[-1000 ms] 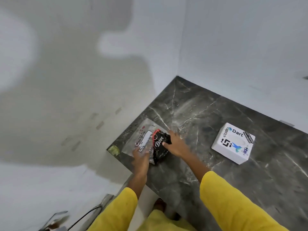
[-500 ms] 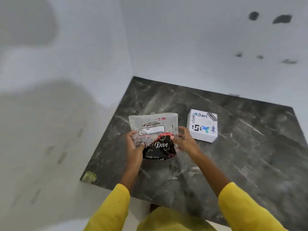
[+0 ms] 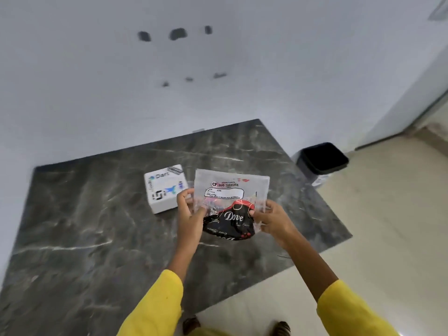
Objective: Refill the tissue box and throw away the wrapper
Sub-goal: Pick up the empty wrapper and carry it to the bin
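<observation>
Both hands' fingers pinch a clear "BIG TISSUES" wrapper with a black "Dove" pack; a "Dart" box sits just left.

Above the dark grey marble tabletop, both hands grip a clear plastic tissue wrapper printed "BIG TISSUES", the left hand pinching its left edge and the right hand its right edge, with a black and red "Dove" packet held against its lower half. A white square tissue box covered in stickers sits on the tabletop just left of the wrapper. A black square waste bin stands on the pale floor beyond the tabletop's right corner.
</observation>
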